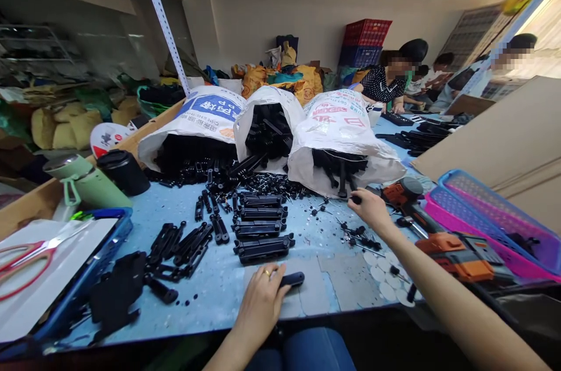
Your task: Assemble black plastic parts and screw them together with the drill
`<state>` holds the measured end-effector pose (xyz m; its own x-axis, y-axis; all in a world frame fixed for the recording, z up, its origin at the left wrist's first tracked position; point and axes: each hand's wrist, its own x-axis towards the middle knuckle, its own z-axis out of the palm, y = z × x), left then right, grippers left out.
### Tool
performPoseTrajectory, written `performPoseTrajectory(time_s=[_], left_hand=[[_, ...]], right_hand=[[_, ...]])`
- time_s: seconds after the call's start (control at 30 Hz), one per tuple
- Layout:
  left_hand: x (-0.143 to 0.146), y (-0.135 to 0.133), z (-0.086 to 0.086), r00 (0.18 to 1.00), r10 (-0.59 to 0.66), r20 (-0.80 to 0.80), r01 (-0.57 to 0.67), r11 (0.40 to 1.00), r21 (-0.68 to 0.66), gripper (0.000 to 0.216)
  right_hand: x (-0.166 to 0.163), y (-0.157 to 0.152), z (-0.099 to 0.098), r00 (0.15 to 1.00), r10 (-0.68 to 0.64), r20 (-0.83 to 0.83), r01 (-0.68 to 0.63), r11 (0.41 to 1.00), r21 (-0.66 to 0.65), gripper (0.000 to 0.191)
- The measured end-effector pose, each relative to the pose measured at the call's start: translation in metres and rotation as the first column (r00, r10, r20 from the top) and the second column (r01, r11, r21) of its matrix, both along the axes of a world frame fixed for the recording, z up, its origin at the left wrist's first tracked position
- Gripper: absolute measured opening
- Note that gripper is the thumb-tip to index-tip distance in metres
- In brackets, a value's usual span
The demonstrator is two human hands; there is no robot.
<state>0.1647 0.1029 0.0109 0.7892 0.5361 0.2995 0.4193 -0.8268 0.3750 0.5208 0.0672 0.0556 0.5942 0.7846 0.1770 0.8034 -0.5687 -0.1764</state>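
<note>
A blue table (210,295) fills the middle of the frame, and three white sacks (337,137) spilling black plastic parts lie across its upper centre. A pink and blue basket (495,213) sits at the right edge, with an orange power drill (405,196) just left of it. Below the sacks, at frame centre, four long black assembled brackets (263,222) lie stacked in a neat column, flat on the table, each with rounded lugs at both ends. Loose black link pieces (179,245) scatter to their left.

The left hand (263,301), low in the centre, rests palm-down with a ring on one finger, its grip closed around a small black oblong part (293,279) lying flat on the table just below the column. The right hand (370,207), arm stretched up from the lower right, pinches a small black piece (356,200) between its fingertips beside the rightmost sack's mouth
</note>
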Motion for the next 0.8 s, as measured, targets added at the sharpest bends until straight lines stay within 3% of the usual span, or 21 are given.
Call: performPoseTrajectory(time_s=[0.03,0.07,0.13,0.2,0.23,0.27,0.33,0.4,0.5,0.6,0.67,0.7,0.8], left_hand=[[0.002,0.000,0.006,0.998,0.024,0.064,-0.024,1.000,0.000,0.039],[0.005,0.000,0.012,0.992,0.050,0.115,-0.053,0.998,0.023,0.042],[0.013,0.001,0.023,0.983,0.083,0.165,-0.100,0.990,0.100,0.048],[0.020,0.001,0.030,0.986,0.043,0.160,-0.063,0.991,0.121,0.046],[0.024,-0.001,0.030,0.988,0.009,0.155,-0.022,0.996,0.081,0.041],[0.027,-0.004,0.030,0.987,-0.025,0.157,0.023,1.000,0.012,0.037],[0.032,-0.016,0.025,0.980,-0.078,0.185,0.109,0.981,-0.160,0.027],[0.036,-0.032,0.020,0.970,-0.101,0.223,0.169,0.934,-0.315,0.020],[0.038,-0.046,0.017,0.963,-0.153,0.224,0.229,0.899,-0.374,0.019],[0.032,-0.033,0.016,0.988,-0.143,0.049,0.151,0.960,-0.237,0.045],[0.026,-0.014,0.013,0.985,-0.131,-0.112,0.111,0.979,-0.171,0.046],[0.023,-0.005,0.012,0.973,-0.150,-0.174,0.121,0.979,-0.164,0.040],[0.021,0.011,0.009,0.940,-0.235,-0.249,0.193,0.964,-0.182,0.030]], right_hand=[[-0.021,-0.019,0.005,0.988,0.063,-0.144,-0.040,0.987,0.158,0.030],[-0.045,-0.037,0.009,0.920,0.180,-0.349,-0.065,0.947,0.316,0.033],[-0.092,-0.068,0.017,0.587,0.340,-0.734,0.010,0.904,0.427,0.037],[-0.134,-0.089,0.023,0.268,0.396,-0.878,0.072,0.901,0.428,0.040],[-0.150,-0.095,0.023,0.199,0.436,-0.878,0.085,0.884,0.459,0.046],[-0.164,-0.097,0.022,0.196,0.493,-0.848,0.086,0.853,0.516,0.054],[-0.182,-0.095,0.015,0.310,0.622,-0.719,0.036,0.748,0.663,0.076],[-0.190,-0.088,0.004,0.422,0.714,-0.558,-0.093,0.646,0.757,0.091],[-0.189,-0.082,-0.011,0.500,0.757,-0.421,-0.294,0.606,0.739,0.073],[-0.175,-0.088,-0.015,0.617,0.689,-0.380,-0.432,0.701,0.568,0.042],[-0.161,-0.095,-0.014,0.682,0.642,-0.349,-0.556,0.766,0.323,0.036],[-0.155,-0.097,-0.014,0.693,0.643,-0.324,-0.621,0.762,0.183,0.035],[-0.146,-0.096,-0.020,0.658,0.718,-0.227,-0.750,0.652,-0.112,0.031]])
